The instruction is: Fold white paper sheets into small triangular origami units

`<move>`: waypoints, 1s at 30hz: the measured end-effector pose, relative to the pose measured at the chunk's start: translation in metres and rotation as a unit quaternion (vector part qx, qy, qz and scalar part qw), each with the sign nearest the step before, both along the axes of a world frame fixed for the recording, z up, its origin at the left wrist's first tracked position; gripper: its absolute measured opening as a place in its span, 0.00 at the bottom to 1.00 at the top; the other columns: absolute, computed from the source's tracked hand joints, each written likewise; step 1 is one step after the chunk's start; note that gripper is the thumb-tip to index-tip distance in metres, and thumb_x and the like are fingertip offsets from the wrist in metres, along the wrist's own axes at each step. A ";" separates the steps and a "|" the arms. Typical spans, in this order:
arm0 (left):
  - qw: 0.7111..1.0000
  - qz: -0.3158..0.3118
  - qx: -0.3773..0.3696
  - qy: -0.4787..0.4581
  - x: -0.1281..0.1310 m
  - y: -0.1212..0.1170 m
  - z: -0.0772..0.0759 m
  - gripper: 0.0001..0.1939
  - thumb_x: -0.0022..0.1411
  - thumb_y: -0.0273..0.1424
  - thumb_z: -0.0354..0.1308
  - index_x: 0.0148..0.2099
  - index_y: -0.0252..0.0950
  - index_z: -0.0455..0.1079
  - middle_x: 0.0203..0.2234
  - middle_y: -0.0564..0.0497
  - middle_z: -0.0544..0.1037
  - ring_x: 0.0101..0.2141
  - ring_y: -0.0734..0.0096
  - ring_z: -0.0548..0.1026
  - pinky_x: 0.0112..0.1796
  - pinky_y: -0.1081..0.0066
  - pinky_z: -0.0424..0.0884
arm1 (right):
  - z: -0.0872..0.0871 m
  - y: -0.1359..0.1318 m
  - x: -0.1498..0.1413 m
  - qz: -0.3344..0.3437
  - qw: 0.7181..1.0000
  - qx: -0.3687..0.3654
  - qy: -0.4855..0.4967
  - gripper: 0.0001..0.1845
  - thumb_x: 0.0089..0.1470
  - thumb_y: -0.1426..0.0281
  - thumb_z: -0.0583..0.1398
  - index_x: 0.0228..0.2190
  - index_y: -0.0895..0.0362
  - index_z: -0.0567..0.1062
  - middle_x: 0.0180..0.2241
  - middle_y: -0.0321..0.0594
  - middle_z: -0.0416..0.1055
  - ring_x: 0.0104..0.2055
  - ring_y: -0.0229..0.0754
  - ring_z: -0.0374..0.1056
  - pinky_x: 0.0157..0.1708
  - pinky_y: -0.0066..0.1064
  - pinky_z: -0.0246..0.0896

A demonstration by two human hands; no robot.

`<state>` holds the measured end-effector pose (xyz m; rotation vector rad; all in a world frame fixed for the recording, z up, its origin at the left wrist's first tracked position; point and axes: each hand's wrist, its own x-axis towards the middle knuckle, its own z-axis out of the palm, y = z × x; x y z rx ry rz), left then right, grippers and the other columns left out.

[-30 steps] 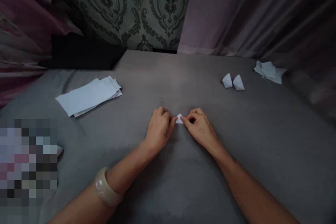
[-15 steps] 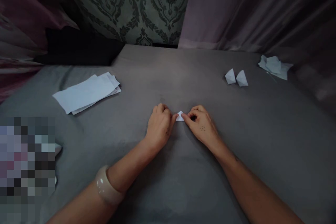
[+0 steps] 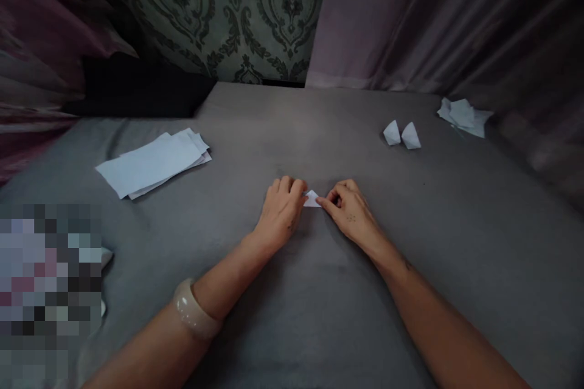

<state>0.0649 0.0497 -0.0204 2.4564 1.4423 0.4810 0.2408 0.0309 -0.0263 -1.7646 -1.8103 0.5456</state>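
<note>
Between my hands is a small folded piece of white paper, triangular at the top, just above the grey cloth. My left hand has its fingers curled at the paper's left edge, and its fingertips are partly hidden. My right hand pinches the right corner between thumb and forefinger. Two folded white paper shapes, pointed at the top, stand side by side farther back on the right.
A stack of white paper sheets lies on the left of the grey cloth surface. Loose paper pieces lie at the back right. A black cloth is at the back left, with curtains behind. The lower left corner is pixelated.
My left hand's fingers have shifted up and spread slightly along the paper's left edge. My right thumb has moved from the paper's middle to its right corner. The view has shifted a little.
</note>
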 end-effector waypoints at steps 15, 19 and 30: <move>0.997 -0.073 0.008 -0.021 -0.003 0.003 0.003 0.15 0.68 0.32 0.44 0.45 0.39 0.72 0.40 0.46 0.73 0.39 0.63 0.66 0.40 0.65 0.60 | 0.010 -0.021 -0.013 0.064 0.987 0.101 0.112 0.13 0.57 0.76 0.51 0.37 0.54 0.75 0.37 0.39 0.72 0.42 0.39 0.68 0.45 0.33 0.62; 0.997 -0.040 -0.006 -0.065 -0.003 0.004 -0.003 0.13 0.67 0.32 0.46 0.45 0.40 0.72 0.38 0.47 0.73 0.39 0.64 0.66 0.42 0.64 0.61 | 0.010 -0.033 -0.027 0.126 0.988 0.088 -0.034 0.18 0.60 0.76 0.48 0.47 0.55 0.72 0.45 0.46 0.70 0.47 0.46 0.64 0.49 0.40 0.61; 0.979 0.112 -0.109 -0.128 -0.023 0.001 0.002 0.11 0.61 0.34 0.54 0.36 0.37 0.76 0.31 0.48 0.77 0.35 0.64 0.70 0.42 0.62 0.63 | 0.014 -0.035 -0.028 0.144 0.974 0.086 -0.151 0.16 0.61 0.73 0.50 0.48 0.58 0.71 0.45 0.47 0.68 0.46 0.48 0.62 0.47 0.41 0.62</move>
